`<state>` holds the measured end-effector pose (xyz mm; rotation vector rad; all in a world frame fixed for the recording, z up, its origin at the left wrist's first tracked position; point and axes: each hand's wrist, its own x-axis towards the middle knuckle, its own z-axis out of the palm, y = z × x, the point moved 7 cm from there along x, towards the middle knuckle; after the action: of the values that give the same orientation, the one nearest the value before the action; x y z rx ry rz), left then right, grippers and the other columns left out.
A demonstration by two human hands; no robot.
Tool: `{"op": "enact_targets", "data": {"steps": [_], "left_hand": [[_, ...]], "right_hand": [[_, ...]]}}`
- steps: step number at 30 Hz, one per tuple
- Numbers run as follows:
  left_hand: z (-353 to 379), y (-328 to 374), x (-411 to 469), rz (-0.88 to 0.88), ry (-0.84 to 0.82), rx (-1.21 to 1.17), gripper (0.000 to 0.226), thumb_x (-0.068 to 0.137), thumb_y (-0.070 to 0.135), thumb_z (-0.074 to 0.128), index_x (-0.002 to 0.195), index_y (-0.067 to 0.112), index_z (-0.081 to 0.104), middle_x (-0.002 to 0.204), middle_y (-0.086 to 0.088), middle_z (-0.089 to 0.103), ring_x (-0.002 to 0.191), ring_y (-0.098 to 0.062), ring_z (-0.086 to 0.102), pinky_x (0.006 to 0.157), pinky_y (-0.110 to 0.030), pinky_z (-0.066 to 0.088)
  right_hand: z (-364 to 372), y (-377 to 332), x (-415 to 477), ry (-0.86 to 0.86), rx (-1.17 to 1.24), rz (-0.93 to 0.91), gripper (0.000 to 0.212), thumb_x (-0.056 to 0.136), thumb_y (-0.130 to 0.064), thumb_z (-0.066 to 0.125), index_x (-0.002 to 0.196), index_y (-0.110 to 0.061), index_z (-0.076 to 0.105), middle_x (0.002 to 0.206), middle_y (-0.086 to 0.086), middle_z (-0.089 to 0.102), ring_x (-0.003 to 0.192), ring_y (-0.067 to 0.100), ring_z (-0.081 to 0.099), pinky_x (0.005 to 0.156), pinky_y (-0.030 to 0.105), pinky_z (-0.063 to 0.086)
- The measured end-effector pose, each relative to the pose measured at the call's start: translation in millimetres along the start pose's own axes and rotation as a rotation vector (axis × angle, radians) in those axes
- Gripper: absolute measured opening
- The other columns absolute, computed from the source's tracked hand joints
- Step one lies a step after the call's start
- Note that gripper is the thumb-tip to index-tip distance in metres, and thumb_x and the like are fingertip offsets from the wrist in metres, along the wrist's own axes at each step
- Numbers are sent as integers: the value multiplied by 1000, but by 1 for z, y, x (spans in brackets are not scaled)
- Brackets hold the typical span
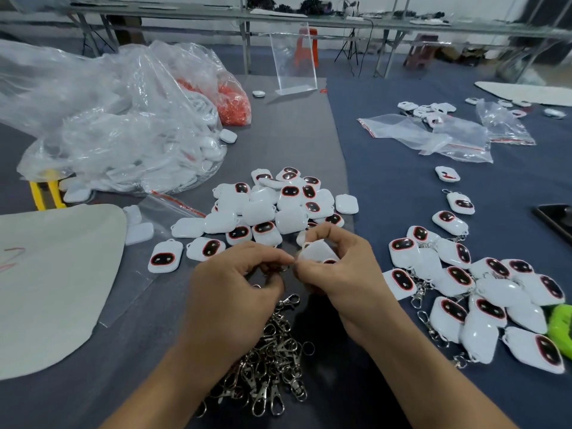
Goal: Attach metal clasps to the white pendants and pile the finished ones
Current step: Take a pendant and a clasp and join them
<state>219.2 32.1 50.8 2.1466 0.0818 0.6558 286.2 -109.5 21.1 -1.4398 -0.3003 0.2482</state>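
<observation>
Though illegible — red scrawl (pixel 14 249) near pendants (pixel 263 212)

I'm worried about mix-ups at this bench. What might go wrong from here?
The clasp pinched by the left hand could slip into the clasp pile beneath, which looks tangled. The pendant in the right hand might be dropped among the bare pendants just beyond it and get lost. Clasps in the finished pile on the right may hook together.
</observation>
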Motion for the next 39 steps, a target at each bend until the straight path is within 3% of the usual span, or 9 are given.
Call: {"op": "enact_targets", "data": {"steps": [5, 10, 14, 18, 21, 28, 32, 37, 39], "left_hand": [[-1, -7, 0, -124, -15, -90, 22, 76, 27, 84, 81, 47, 77, 78, 32, 71, 77, 8, 69, 71, -10, 52], [4, -9, 3, -120, -91, -125, 25, 77, 12, 83, 80, 37, 80, 74, 19, 74, 68, -8, 70, 66, -27, 56], [0, -8, 9, -86, -42, -73, 21, 75, 14, 82, 76, 34, 77, 63, 13, 69, 52, -3, 55, 50, -18, 45], [2, -5, 11, -52, -38, -70, 27, 74, 7, 83, 73, 34, 78, 70, 19, 72, 63, -5, 66, 57, -19, 50], [4, -7, 10, -81, -18, -139, 32, 75, 7, 84, 81, 38, 79, 75, 23, 74, 70, 3, 70, 66, -8, 50], [12, -14, 9, -161, -78, -274, 33, 76, 1, 82, 78, 34, 80, 69, 11, 76, 64, -5, 72, 64, -18, 57], [16, -16, 9, -171, -150, -258, 14, 72, 16, 77, 75, 29, 79, 68, 7, 75, 62, -7, 69, 61, -23, 56], [18, -19, 8, -183, -206, -226, 13, 69, 19, 73, 73, 29, 78, 67, 4, 74, 59, -17, 70, 56, -31, 55], [19, -20, 8, -187, -229, -223, 12, 68, 19, 71, 72, 28, 78, 64, 3, 73, 55, -13, 66, 53, -30, 53]], "right_hand": [[-3, -5, -1, 43, -91, -66, 27, 73, 2, 74, 80, -22, 64, 66, -1, 62, 57, 13, 52, 53, 31, 47], [-1, -14, -5, 58, -354, -188, 26, 73, -6, 73, 85, -27, 62, 68, 3, 67, 54, 17, 50, 48, 29, 43], [1, -18, -6, 64, -322, -205, 26, 76, -3, 75, 83, -25, 63, 73, -2, 72, 59, 18, 61, 52, 27, 48], [0, -16, -3, 62, -383, -221, 27, 75, -3, 75, 79, -27, 63, 74, -7, 70, 63, 8, 61, 57, 21, 46], [-2, -16, -3, 82, -372, -243, 23, 73, -5, 71, 77, -26, 64, 71, -7, 69, 62, 11, 62, 54, 27, 49], [-5, -12, 1, 108, -284, -193, 20, 70, -7, 70, 77, -25, 66, 74, 0, 72, 70, 30, 69, 60, 47, 57], [-4, -9, 3, 89, -272, -168, 20, 70, -4, 66, 76, -24, 65, 72, 0, 72, 65, 20, 65, 59, 48, 56], [-4, -6, 3, 30, -298, -156, 19, 73, -5, 65, 76, -24, 65, 71, 0, 71, 63, 21, 63, 57, 44, 54], [-3, -6, 3, 23, -305, -155, 18, 72, -6, 64, 76, -24, 65, 72, 2, 71, 63, 22, 63, 58, 46, 54]]}}
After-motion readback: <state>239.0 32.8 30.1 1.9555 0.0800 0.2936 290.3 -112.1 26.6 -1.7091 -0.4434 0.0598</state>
